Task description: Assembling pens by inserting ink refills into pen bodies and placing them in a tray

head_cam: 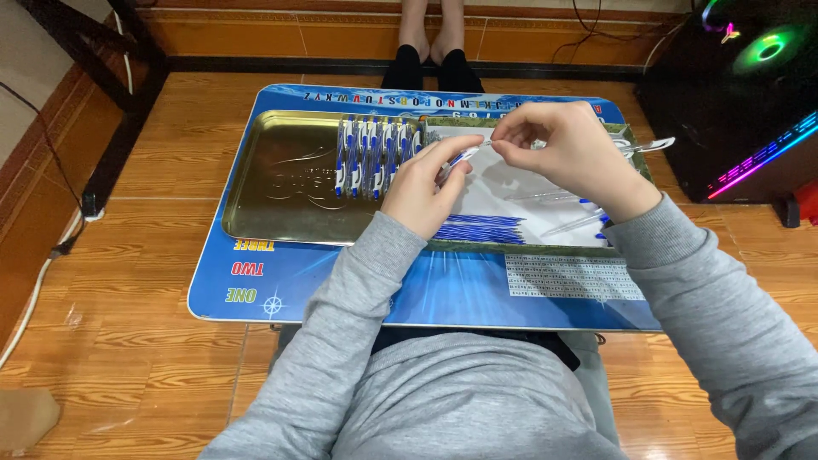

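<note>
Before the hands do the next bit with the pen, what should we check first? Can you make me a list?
1. Left hand grips the pen: ok.
2. Right hand pinches at the pen's tip end: ok, though what it pinches is too small to tell.
3. Row of blue and white pens stands tidy in the gold tray: ok.
4. Pile of blue refills lies close by: ok.
5. Clear barrels within reach: ok.
6. Pen parts lined up straight: cannot tell.

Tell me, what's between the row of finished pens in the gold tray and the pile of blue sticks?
The person's left hand sits there, holding a pen. The head view shows the pen row on one side and the blue refills on the other.
</note>
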